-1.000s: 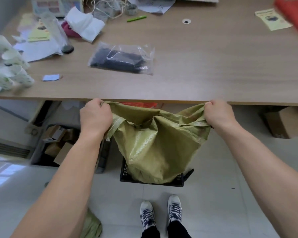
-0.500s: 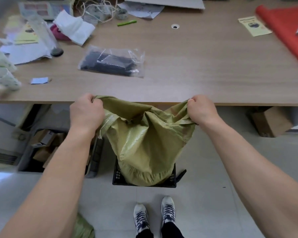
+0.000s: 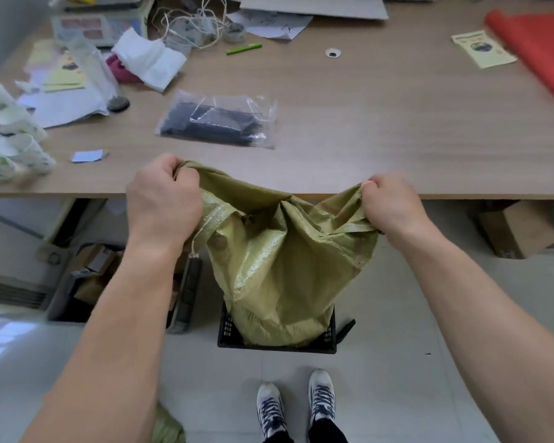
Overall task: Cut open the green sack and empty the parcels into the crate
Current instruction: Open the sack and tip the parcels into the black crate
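Note:
A green woven sack (image 3: 282, 266) hangs in front of the table edge, its lower end down inside a black slatted crate (image 3: 226, 327) on the floor. My left hand (image 3: 163, 199) grips the sack's upper left corner, fingers curled around the bunched fabric. My right hand (image 3: 390, 206) grips the upper right corner the same way. The sack sags loosely between the two hands. Whatever lies in the crate is hidden by the sack.
The wooden table (image 3: 381, 129) carries a clear bag with dark contents (image 3: 215, 121), papers, cord, a green pen and red cloth (image 3: 538, 52). Under it stand a bin of boxes (image 3: 87, 279) and a cardboard box (image 3: 518, 228). My shoes (image 3: 296, 407) are just behind the crate.
Both hands have lifted the sack's corners a little, up to the table edge, and the sack has risen with them. The grip is unchanged.

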A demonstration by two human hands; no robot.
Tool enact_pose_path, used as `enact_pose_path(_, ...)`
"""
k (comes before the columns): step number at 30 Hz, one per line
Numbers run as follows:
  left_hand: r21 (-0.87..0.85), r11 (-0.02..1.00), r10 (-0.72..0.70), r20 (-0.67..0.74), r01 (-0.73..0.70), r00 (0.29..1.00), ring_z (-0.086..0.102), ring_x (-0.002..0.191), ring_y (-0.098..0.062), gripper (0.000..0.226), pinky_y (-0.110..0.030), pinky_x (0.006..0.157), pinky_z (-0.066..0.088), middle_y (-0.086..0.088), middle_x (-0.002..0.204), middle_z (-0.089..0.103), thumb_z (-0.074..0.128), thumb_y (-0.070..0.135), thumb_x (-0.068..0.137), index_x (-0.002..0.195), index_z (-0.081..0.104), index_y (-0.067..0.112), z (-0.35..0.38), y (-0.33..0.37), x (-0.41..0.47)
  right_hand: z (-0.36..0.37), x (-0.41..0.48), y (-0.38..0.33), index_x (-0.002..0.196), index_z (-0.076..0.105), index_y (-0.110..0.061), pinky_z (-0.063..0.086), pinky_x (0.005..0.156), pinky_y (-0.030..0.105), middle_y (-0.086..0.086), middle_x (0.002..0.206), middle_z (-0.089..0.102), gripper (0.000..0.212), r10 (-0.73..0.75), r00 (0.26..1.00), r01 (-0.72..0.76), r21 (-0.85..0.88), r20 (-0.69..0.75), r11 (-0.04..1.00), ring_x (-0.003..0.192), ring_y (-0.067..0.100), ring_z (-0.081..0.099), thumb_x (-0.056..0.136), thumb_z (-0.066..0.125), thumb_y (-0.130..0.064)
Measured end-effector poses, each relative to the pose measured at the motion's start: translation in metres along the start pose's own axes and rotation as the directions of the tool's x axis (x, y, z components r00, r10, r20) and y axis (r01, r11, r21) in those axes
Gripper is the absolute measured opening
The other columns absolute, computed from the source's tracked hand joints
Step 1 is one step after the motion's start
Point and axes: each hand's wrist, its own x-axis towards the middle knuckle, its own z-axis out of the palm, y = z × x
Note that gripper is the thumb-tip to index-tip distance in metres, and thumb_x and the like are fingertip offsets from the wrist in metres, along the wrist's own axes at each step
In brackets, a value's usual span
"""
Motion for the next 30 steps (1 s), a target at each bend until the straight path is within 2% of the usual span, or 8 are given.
enact_pose_path(4,-0.079,0.997,0.004,-0.051,-0.008,0.999,0.049,0.063,-0.012,0.017,-0.024,0.054,0.036,0.008,0.065,0.055,0.049,0.023,0.09,0.079,0.061,0.019,-0.005,0.006,0.002,-0.019,-0.001,-0.008,0.077,0.057,0.001,0.033,0.055,0.031,0.008,0.07,0.054,0.032,-0.056,0.991,0.068,0.094,-0.124,0.993,0.067,0.025,0.048,0.096,0.039,-0.016)
enact_pose_path(6,-0.039,0.999,-0.007,0.007,0.007,1.0,0.051,0.067,-0.017,0.018,-0.022,0.052,0.034,0.007,0.065,0.054,0.048,0.021,0.091,0.08,0.061,0.017,-0.001,0.009,0.002,-0.017,-0.003,-0.011,0.074,0.057,-0.004,0.033,0.053,0.026,0.006,0.069,0.054,0.033,-0.061,0.996,0.063,0.035,-0.058,0.997,0.071,0.027,0.051,0.097,0.037,-0.017)
enact_pose_path(10,-0.064,0.997,0.047,-0.022,-0.049,0.999,0.048,0.059,-0.004,0.018,-0.008,0.046,0.035,0.009,0.065,0.054,0.05,0.022,0.092,0.078,0.059,0.021,-0.008,0.018,-0.001,-0.016,-0.008,-0.014,0.078,0.061,-0.001,0.033,0.053,0.024,0.008,0.071,0.057,0.035,-0.094,0.994,0.096,0.016,-0.063,0.995,0.065,0.022,0.051,0.098,0.038,-0.018)
enact_pose_path(15,-0.043,0.999,0.015,0.038,-0.013,0.999,0.051,0.069,-0.016,0.02,-0.019,0.051,0.032,0.008,0.065,0.054,0.048,0.021,0.092,0.074,0.059,0.019,-0.004,0.021,0.003,-0.012,-0.006,-0.024,0.083,0.063,0.0,0.035,0.053,0.025,0.009,0.074,0.059,0.034,-0.057,0.998,0.058,0.063,-0.008,0.996,0.071,0.027,0.055,0.097,0.038,-0.017)
enact_pose_path(22,-0.044,0.999,0.024,0.002,-0.024,1.0,0.049,0.062,-0.012,0.021,-0.024,0.052,0.035,0.005,0.065,0.054,0.048,0.021,0.092,0.081,0.063,0.011,-0.006,0.021,-0.003,-0.01,-0.012,-0.029,0.076,0.059,-0.004,0.033,0.05,0.025,0.005,0.07,0.055,0.033,-0.083,0.996,0.084,0.059,-0.024,0.995,0.067,0.024,0.049,0.098,0.038,-0.017)
enact_pose_path(26,-0.089,0.995,0.038,-0.028,-0.04,0.999,0.051,0.064,-0.01,0.018,-0.028,0.055,0.037,0.008,0.065,0.056,0.049,0.023,0.091,0.079,0.062,0.018,-0.013,0.026,-0.002,-0.015,-0.014,-0.032,0.075,0.055,-0.002,0.032,0.053,0.031,0.006,0.069,0.052,0.033,-0.1,0.992,0.108,0.116,-0.072,0.987,0.062,0.021,0.045,0.098,0.038,-0.019)
enact_pose_path(28,-0.06,0.998,0.013,0.01,-0.012,1.0,0.055,0.071,-0.017,0.019,-0.028,0.061,0.038,0.006,0.066,0.055,0.048,0.022,0.091,0.081,0.064,0.014,-0.012,0.027,-0.001,-0.013,-0.014,-0.034,0.075,0.055,-0.005,0.032,0.052,0.03,0.004,0.068,0.051,0.031,-0.068,0.997,0.072,0.142,-0.03,0.987,0.064,0.022,0.046,0.097,0.038,-0.018)
enact_pose_path(30,-0.054,0.998,0.016,0.007,-0.016,1.0,0.053,0.067,-0.012,0.019,-0.023,0.059,0.042,0.006,0.066,0.055,0.048,0.022,0.091,0.08,0.063,0.015,-0.014,0.026,-0.003,-0.012,-0.017,-0.032,0.077,0.059,-0.006,0.034,0.05,0.028,0.004,0.069,0.055,0.031,-0.063,0.997,0.058,0.107,0.042,0.993,0.065,0.022,0.05,0.097,0.038,-0.017)
